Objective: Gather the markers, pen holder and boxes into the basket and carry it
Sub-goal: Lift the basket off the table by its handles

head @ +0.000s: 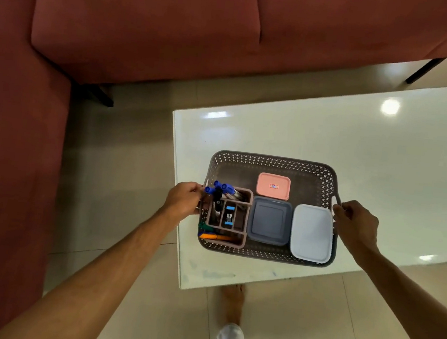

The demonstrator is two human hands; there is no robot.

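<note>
A dark perforated basket (273, 162) rests near the front left corner of the white table (371, 158). Inside it, a brown pen holder (243, 207) stands at the left with blue-capped markers (218, 188) sticking up. A pink box (273, 186) lies at the back, a dark grey box (269, 220) in the middle and a light grey box (311, 232) at the right. My left hand (185, 197) grips the basket's left handle. My right hand (357, 219) grips its right handle.
A dark red sofa (150, 21) wraps around the back and left side. Its black legs (423, 69) stand on the tiled floor (117, 185). My bare foot (233, 301) and white trouser leg show below the table's front edge.
</note>
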